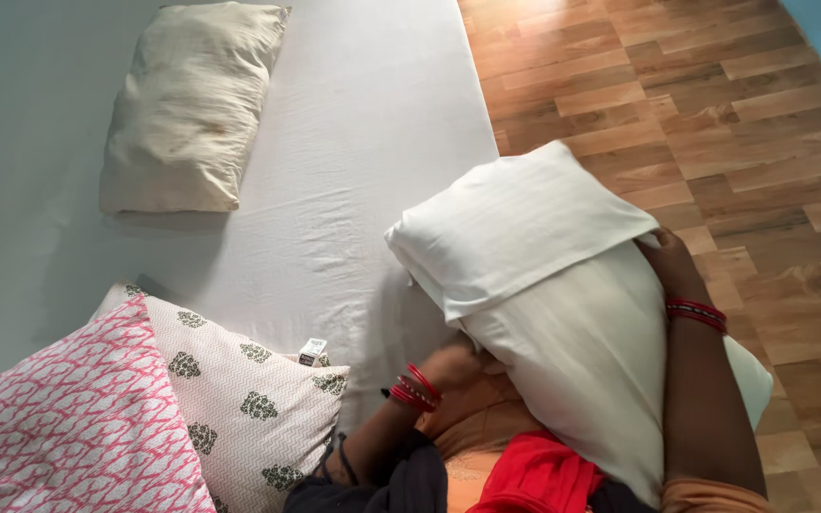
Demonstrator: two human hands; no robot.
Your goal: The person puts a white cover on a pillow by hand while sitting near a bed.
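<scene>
I hold a white pillow (572,323) against my body at the bed's right edge. A white pillowcase (510,223) covers its far end, and its near end is bare. My left hand (450,366) grips the pillow's lower left side, partly tucked under it. My right hand (669,261) grips the pillow's right side at the pillowcase's open edge. Red bangles circle both wrists.
A bed with a white sheet (353,142) fills the left. On it lie a bare cream pillow (187,104) at the far left, a pink patterned cushion (68,427) and a white cushion with green motifs (249,408) close by. Wooden floor (715,104) lies to the right.
</scene>
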